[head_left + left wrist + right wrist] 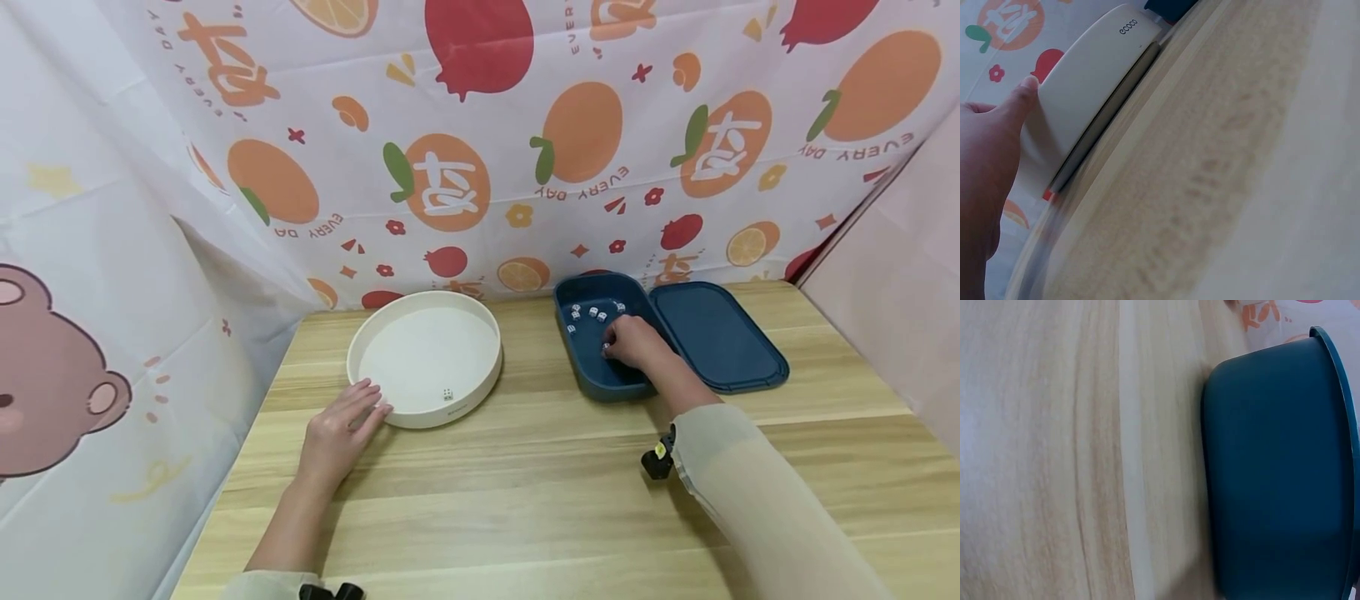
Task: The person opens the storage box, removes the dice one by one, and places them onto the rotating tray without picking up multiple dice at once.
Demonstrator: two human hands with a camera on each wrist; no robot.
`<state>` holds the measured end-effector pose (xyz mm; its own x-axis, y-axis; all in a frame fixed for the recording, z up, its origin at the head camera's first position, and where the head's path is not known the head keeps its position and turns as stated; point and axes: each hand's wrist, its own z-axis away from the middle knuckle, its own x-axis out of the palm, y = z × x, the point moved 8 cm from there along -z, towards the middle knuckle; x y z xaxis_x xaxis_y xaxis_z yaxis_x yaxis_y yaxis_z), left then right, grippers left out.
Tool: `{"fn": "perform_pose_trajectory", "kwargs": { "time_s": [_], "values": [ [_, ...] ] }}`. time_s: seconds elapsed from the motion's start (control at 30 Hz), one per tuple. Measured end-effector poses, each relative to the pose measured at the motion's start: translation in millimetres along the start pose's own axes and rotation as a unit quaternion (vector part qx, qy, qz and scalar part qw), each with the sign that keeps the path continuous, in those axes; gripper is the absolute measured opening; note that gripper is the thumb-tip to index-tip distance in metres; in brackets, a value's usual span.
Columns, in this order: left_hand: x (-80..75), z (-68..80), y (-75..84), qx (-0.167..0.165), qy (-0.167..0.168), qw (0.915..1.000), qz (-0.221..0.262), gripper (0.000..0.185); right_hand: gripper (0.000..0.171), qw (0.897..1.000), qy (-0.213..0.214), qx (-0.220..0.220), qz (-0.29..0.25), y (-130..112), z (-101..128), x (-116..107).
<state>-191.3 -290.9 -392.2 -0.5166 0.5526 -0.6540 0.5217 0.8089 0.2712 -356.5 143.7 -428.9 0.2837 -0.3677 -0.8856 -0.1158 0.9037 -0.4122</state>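
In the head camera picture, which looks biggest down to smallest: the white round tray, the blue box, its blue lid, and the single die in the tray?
1. White round tray.
2. Blue lid and blue box: these look about alike, and the right hand covers part of the box, so I won't rank them.
3. Die, by far the smallest.

Your right arm wears a loose, pale beige sleeve (757,492). A small black wrist camera (658,459) with a yellow spot sits at its cuff. Your left forearm is bare.
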Motion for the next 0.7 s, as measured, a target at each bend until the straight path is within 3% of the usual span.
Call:
{"fn": "perform_pose_trajectory", "kwargs": {
  "time_s": [0.13, 0.33, 0.53, 0.7],
  "values": [
    [-0.2, 0.2, 0.1, -0.004, -0.003, 1.0, -0.002, 0.031, 0.02, 1.0, 0.02, -0.009, -0.01, -3, 1, -5],
    [-0.6, 0.3, -0.2, -0.005, -0.004, 1.0, -0.003, 0.032, 0.023, 0.995, 0.084, -0.044, -0.031, -23, 5, -20],
    [0.0, 1.0, -0.6, -0.004, 0.0, 1.0, 0.001, 0.032, 0.024, 0.978, 0.165, -0.103, -0.078, -70, 19, -36],
    [0.3, 2.1, -0.8, -0.004, 0.003, 1.0, 0.0, 0.032, 0.021, 0.96, 0.197, -0.172, -0.101, -120, 31, -28]
  ]
}}
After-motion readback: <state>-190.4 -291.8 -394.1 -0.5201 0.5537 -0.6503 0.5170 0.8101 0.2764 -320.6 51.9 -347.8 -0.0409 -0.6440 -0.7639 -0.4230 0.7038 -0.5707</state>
